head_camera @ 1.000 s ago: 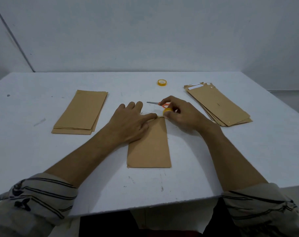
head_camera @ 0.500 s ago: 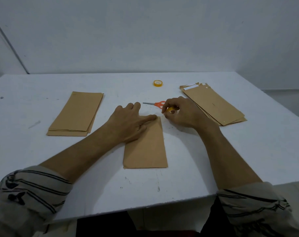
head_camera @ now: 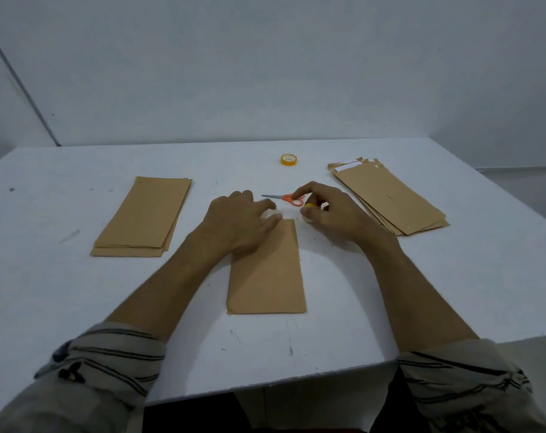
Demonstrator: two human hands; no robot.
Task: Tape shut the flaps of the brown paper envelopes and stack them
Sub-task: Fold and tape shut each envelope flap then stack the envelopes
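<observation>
White bench (head_camera: 78,292): centre envelope (head_camera: 267,270) under left hand (head_camera: 237,226), fingers (head_camera: 271,218) flat on its top end. The right hand (head_camera: 334,210) fingers (head_camera: 299,193) pinch a yellow tape roll (head_camera: 310,205) just beside. By looks, left pile (head_camera: 143,214) is finished and the thicker right pile (head_camera: 390,198) is still untaped.

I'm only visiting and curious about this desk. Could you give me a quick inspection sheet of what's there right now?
Surface: white table, scuffed, with a few dark marks.
Job's things: envelope flat at centre; left stack; right stack, fanned, flaps showing at its far end; tape roll at the back; scissors just beyond the envelope.
Clutter: nothing seen.
Grips: left hand rests on the envelope's far end; right hand pinches a yellow item, likely tape.
Cables: nothing seen.
Surroundings: grey wall, bare.
</observation>
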